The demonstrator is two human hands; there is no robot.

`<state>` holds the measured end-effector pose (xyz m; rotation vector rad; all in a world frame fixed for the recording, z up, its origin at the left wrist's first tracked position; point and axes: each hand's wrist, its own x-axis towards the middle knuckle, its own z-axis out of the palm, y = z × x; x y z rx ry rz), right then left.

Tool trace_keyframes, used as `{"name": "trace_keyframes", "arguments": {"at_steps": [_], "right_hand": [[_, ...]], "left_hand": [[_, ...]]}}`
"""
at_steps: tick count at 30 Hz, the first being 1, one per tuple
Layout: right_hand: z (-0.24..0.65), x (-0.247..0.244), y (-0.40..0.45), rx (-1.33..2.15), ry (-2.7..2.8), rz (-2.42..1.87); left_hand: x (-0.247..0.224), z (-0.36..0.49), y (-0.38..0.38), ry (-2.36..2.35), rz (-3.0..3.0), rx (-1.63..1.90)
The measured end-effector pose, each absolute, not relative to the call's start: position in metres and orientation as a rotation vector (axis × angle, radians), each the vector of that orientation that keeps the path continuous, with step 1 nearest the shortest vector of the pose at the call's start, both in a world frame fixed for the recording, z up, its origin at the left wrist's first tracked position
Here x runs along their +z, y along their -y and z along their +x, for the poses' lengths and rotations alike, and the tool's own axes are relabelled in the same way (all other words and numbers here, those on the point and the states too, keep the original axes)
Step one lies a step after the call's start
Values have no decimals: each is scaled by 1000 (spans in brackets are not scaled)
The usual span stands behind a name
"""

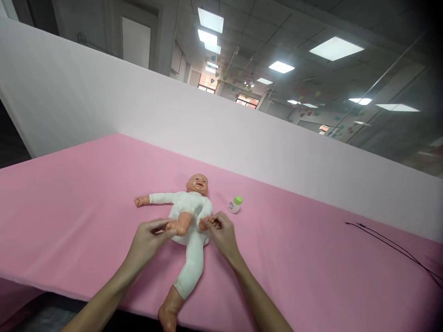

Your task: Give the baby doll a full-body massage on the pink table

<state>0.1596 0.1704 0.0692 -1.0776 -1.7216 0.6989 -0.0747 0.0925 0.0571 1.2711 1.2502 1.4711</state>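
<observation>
A baby doll (188,203) with a white cloth body lies on its back on the pink-covered table, its head toward the wall. My left hand (148,237) is closed round the foot of one leg, which is bent up over the doll's belly. The other leg stretches down to the table's front edge. With fingers pinched together, my right hand (223,233) grips the doll's hand at its side. Just beyond my right hand stands a small clear bottle (234,205) with a green cap, slightly tilted in view.
The pink table cover (86,184) spreads to both sides. A white partition (221,133) runs along the back and left. Thin black cables (387,244) lie on the right side. Beyond the partition are ceiling lights and windows.
</observation>
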Motion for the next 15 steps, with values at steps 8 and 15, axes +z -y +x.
{"name": "trace_keyframes", "arguments": {"at_steps": [8, 15], "right_hand": [[175, 66, -184, 735, 1637, -1124], [246, 45, -235, 876, 883, -1245]], "left_hand": [[54, -73, -128, -1223, 1271, 1500], [19, -105, 1, -1348, 1372, 1320]]}}
